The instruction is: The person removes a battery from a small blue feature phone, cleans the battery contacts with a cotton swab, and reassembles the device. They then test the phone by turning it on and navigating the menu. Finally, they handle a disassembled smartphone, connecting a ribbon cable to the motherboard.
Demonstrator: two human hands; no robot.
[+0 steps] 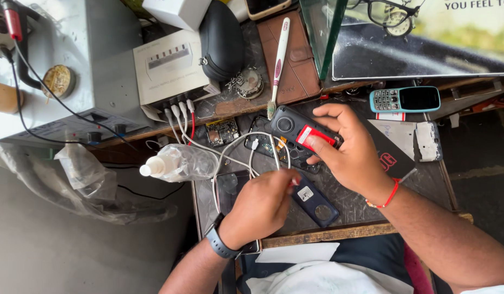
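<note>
- The right hand (pixel 353 155) grips a dark phone (pixel 295 133) with its back off, lying at the middle of the bench; thumb and fingers close on its right end, over a red-labelled battery (pixel 314 136).
- The left hand (pixel 263 204) is curled, fingers pinched on a white cable (pixel 274 155) whose plug end sits just beside the phone's near edge.
- My reading: the step in hand is joining a test lead to the opened phone. The next move seems to call for a steady grip on the phone and a fine aim of the plug; whether the plug has already met the phone cannot be told.
- A dark blue back cover (pixel 316 202) lies near, beside the left hand. A small circuit board (pixel 222 130) lies left of the phone.
- Far side: a toothbrush (pixel 277 62) on a brown wallet (pixel 295 60), and a black pouch (pixel 222 38).
- Right: a blue keypad phone (pixel 404 99). Left: a grey power unit (pixel 61 65) with leads, and a clear squeeze bottle (pixel 175 163).
- The bench (pixel 361 198) is dark, scuffed and crowded; a grey floor (pixel 56 250) shows at the near left.
</note>
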